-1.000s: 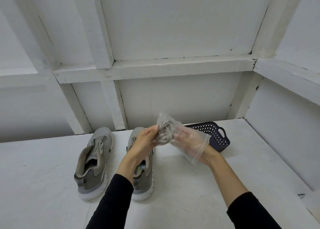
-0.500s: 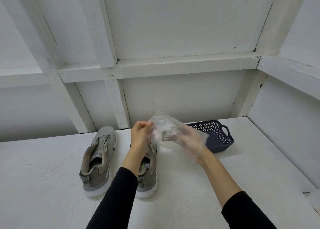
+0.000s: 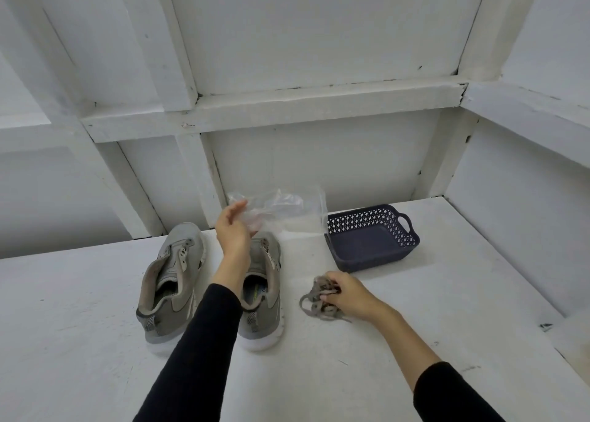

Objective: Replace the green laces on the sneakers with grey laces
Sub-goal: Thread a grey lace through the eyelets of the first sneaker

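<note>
The right hand point(image 3: 346, 297) lies low on the white table point(image 3: 79, 341), nearest the person, its fingers curled over a loose bundle of grey laces point(image 3: 314, 300) that rests on the surface; the bundle spills out to the left of the knuckles, with one end trailing toward the wrist. The left hand point(image 3: 232, 230) is raised farther out, fingers fairly straight, and it holds a clear plastic bag point(image 3: 287, 212) that hangs in the air to its right; exactly how the fingers grip the film cannot be told, since the bag hides the fingertips. Below the left forearm stands the right sneaker point(image 3: 263, 290), partly covered by the black sleeve, and just left of that arm stands the left sneaker point(image 3: 172, 281), both grey with white soles, heels toward the person, and neither showing laces. Beyond the right hand, apart from the laces, sits a dark blue perforated basket point(image 3: 405, 239) with a handle cutout. A white framed wall point(image 3: 303, 108) rises behind everything.
</note>
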